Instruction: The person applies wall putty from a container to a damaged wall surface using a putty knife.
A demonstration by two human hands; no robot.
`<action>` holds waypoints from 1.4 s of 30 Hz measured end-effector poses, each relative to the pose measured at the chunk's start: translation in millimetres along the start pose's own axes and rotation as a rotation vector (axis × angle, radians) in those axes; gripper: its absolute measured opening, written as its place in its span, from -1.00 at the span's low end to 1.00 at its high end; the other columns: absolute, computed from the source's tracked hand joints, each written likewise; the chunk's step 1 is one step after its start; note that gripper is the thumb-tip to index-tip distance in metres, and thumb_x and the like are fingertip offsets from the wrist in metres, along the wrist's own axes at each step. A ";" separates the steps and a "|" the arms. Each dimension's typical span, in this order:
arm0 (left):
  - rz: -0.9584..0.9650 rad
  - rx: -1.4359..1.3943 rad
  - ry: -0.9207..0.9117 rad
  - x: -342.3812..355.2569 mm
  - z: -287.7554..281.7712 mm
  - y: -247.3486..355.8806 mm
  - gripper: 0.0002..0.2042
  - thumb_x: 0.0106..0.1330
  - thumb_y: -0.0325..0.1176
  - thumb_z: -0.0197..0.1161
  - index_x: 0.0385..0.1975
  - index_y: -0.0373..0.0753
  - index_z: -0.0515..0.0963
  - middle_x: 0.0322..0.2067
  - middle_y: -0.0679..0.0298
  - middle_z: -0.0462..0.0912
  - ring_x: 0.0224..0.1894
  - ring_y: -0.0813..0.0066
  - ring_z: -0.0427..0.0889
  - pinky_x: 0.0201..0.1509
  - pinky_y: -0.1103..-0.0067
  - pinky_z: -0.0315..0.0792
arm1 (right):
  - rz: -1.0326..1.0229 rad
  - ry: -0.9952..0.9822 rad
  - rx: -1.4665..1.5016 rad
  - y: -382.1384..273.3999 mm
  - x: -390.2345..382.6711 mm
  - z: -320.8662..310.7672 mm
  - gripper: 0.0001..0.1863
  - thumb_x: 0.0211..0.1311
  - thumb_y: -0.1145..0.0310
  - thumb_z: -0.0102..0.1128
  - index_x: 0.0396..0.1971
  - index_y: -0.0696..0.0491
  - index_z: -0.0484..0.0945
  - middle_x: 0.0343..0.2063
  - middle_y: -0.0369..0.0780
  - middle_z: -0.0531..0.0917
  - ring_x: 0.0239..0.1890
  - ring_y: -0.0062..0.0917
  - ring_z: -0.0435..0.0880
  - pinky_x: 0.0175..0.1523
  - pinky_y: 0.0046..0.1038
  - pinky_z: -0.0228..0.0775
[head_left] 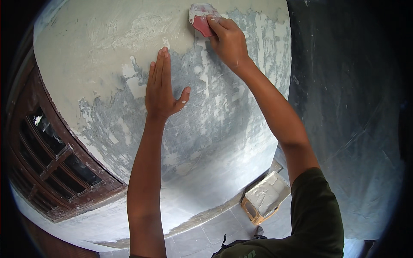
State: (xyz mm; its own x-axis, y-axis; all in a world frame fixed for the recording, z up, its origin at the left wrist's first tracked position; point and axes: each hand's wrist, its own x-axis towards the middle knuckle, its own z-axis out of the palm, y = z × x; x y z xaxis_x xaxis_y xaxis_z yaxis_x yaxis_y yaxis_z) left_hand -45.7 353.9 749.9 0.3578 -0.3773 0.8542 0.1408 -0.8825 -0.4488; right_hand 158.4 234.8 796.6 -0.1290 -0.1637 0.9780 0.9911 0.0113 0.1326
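A wall (112, 51) carries pale cream plaster across its upper part and patchy grey and white below. My left hand (164, 88) lies against it with fingers stretched upward and thumb out, holding nothing, with a few white flecks on the thumb. Higher up and to the right, my right hand (228, 41) grips a red scraper (201, 25) coated with white paste, which is at the wall's surface near the top of the view.
A dark wooden window with panes (49, 159) is at the left. At the lower right, a tray of pale paste (266, 191) sits on a yellowish stand above grey floor tiles (202, 238). A dark grey wall (344, 107) borders the right.
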 end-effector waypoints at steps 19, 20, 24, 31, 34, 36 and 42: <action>-0.012 -0.039 0.032 -3.7 0.6 -4.3 -0.03 0.23 0.16 0.15 0.48 -0.33 -0.11 0.45 -0.06 0.08 0.50 -0.02 0.07 0.50 0.03 -0.04 | 0.017 -0.227 -0.230 -20.5 -46.6 8.3 -0.48 0.05 0.63 0.09 0.11 0.27 0.48 -0.28 -0.05 0.60 -0.18 -0.16 0.63 -0.12 -0.26 0.57; -0.011 -0.033 0.030 -4.1 -0.9 -5.2 -0.03 0.22 0.16 0.16 0.48 -0.33 -0.11 0.45 -0.06 0.08 0.50 -0.01 0.07 0.50 0.03 -0.03 | 0.013 -0.214 -0.202 -33.1 -73.6 7.3 -0.45 0.05 0.65 0.09 0.14 0.29 0.45 -0.28 -0.05 0.60 -0.20 -0.15 0.63 -0.13 -0.27 0.57; -0.009 -0.035 0.026 -3.1 -2.0 -4.5 -0.03 0.23 0.16 0.15 0.48 -0.32 -0.11 0.45 -0.05 0.08 0.50 -0.01 0.07 0.50 0.04 -0.03 | 0.145 -0.254 0.003 -63.8 -78.5 -20.8 -0.43 -0.01 0.60 0.26 0.12 0.19 0.49 -0.33 -0.08 0.58 -0.26 -0.19 0.63 -0.20 -0.24 0.54; -0.022 -0.034 0.035 -1.7 5.2 -3.0 -0.02 0.24 0.19 0.14 0.48 -0.33 -0.11 0.45 -0.05 0.09 0.50 -0.01 0.07 0.49 0.04 -0.01 | -0.012 -0.164 -0.353 -7.5 -5.4 8.3 -0.57 0.10 0.58 0.13 0.03 0.30 0.48 -0.29 -0.05 0.61 -0.17 -0.19 0.64 -0.13 -0.29 0.57; -0.021 -0.027 0.037 -5.1 -0.4 -8.2 -0.02 0.24 0.19 0.14 0.48 -0.33 -0.10 0.45 -0.04 0.10 0.50 0.00 0.07 0.48 0.04 0.01 | 0.090 -0.325 -0.263 -38.0 -74.6 11.2 -0.41 0.05 0.64 0.13 0.19 0.28 0.39 -0.17 -0.04 0.59 -0.10 -0.15 0.63 -0.09 -0.24 0.57; -0.020 -0.028 0.041 -4.0 0.0 -5.0 -0.03 0.23 0.19 0.14 0.48 -0.33 -0.10 0.45 -0.04 0.10 0.50 0.01 0.08 0.48 0.04 0.01 | 0.087 -0.334 -0.112 -56.5 -100.3 -5.8 -0.39 -0.01 0.64 0.22 0.17 0.21 0.45 -0.28 -0.06 0.59 -0.20 -0.17 0.65 -0.15 -0.27 0.57; -0.016 -0.010 0.033 0.7 5.6 -2.4 -0.03 0.22 0.17 0.15 0.48 -0.33 -0.10 0.45 -0.03 0.10 0.50 0.02 0.07 0.49 0.05 0.00 | 0.079 -0.057 -0.195 -6.9 14.7 -9.4 -0.51 0.08 0.58 0.19 0.10 0.19 0.49 -0.36 -0.06 0.60 -0.33 -0.15 0.64 -0.24 -0.23 0.52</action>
State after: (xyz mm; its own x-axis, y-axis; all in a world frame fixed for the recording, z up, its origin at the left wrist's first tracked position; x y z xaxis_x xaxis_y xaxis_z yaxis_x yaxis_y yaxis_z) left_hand -40.7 357.4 750.1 0.3248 -0.3724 0.8694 0.1372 -0.8910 -0.4329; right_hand 150.0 223.0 808.6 -0.0473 -0.1137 0.9924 0.9851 -0.1697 0.0275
